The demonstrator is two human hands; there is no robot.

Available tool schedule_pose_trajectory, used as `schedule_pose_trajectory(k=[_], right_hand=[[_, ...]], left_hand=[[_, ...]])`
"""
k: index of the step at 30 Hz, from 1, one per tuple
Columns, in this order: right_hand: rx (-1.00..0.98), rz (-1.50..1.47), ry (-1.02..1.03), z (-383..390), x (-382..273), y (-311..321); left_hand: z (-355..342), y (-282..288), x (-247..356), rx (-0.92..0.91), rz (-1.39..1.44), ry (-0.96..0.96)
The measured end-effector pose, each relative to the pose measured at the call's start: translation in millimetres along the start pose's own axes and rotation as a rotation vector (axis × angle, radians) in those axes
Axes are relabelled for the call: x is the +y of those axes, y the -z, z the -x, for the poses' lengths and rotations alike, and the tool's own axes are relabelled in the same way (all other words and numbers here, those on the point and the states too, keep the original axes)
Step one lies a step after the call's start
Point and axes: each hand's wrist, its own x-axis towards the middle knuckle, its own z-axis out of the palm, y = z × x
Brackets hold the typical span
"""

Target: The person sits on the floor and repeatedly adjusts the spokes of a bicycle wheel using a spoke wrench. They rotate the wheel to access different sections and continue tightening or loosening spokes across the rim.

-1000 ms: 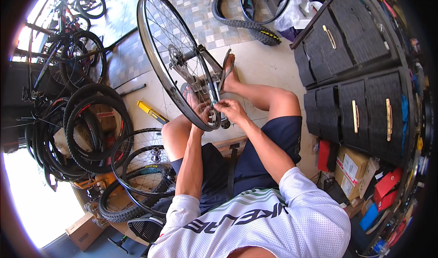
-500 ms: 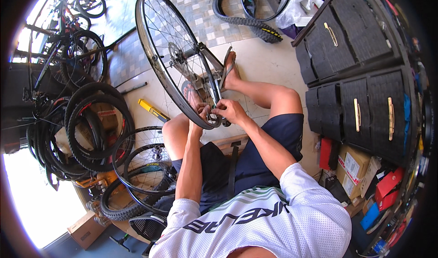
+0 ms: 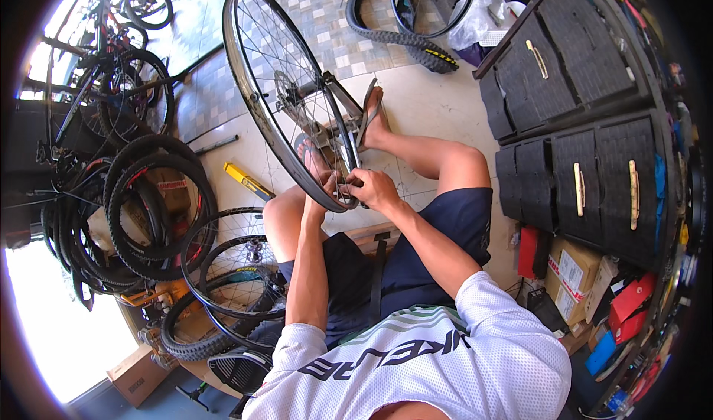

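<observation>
A bare spoked bicycle wheel (image 3: 239,71) with a dark rim stands upright in a metal truing stand (image 3: 343,102) between my legs. At the rim's near end, my left hand (image 3: 321,194) is closed, its fingers partly hidden behind rim and spokes. My right hand (image 3: 376,190) meets it from the other side, thumb and fingers pinched together by the spoke ends just inside the rim. Whatever small part the fingertips hold is too small to make out. A disc rotor (image 3: 285,87) sits at the hub.
A yellow tool or box (image 3: 248,180) lies on the floor left of the wheel. Tyres and wheels (image 3: 152,204) are piled farther left. A loose tyre (image 3: 401,38) lies beyond, at the top. Black drawers (image 3: 594,171) and a cardboard box (image 3: 573,277) line the right side.
My right hand has shifted slightly, its fingers lower and closer against the spokes. The left hand stays at the rim. The wheel stands in nearly the same position.
</observation>
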Motion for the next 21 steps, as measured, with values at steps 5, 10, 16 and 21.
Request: schedule_pose_trajectory(k=[5, 10, 16, 21], right_hand=[[-0.055, -0.054, 0.001, -4, 7, 6], [0.067, 0.023, 0.137, -5, 3, 1], [-0.134, -0.215, -0.029, -8, 5, 3], [0.016, -0.066, 0.133, -10, 10, -1]], left_hand=[[12, -5, 26, -0.041, -0.126, 0.069], [5, -12, 27, 0.028, -0.382, -0.010], [9, 2, 26, -0.005, -0.348, 0.001], [17, -18, 44, -0.038, -0.190, 0.010]])
